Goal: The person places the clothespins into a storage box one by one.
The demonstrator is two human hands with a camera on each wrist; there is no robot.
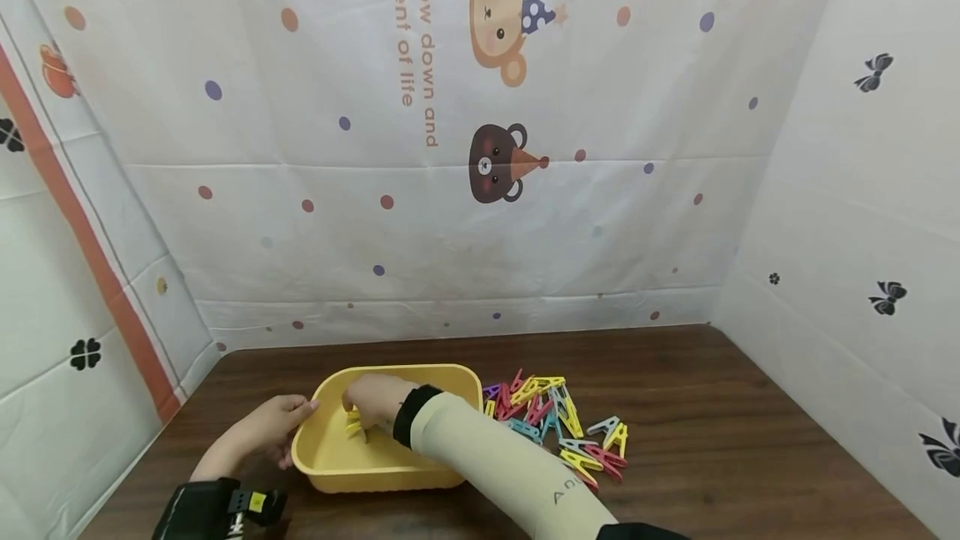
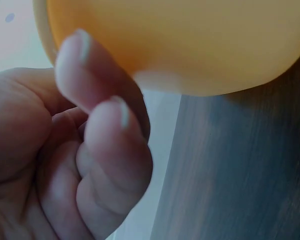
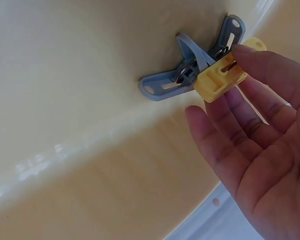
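Observation:
A yellow plastic basin point(image 1: 390, 480) stands on the table. At its left rim, my left hand point(image 1: 264, 432) holds the edge, thumb at the rim and fingers curled by the outer wall. My right hand point(image 1: 377, 398) reaches down inside the basin. In the right wrist view it pinches a yellow clothespin point(image 3: 217, 80) between thumb and fingers. Blue-grey clothespins point(image 3: 162, 89) lie on the basin's inner surface right beside the yellow one, overlapping it in this view.
To the right of the basin, several clothespins point(image 1: 536, 411) in red, yellow, blue and purple lie in a loose pile on the brown wooden table point(image 1: 720, 440). White printed curtains point(image 1: 450, 248) rise behind the table and along both sides. My right forearm crosses the basin's front right corner.

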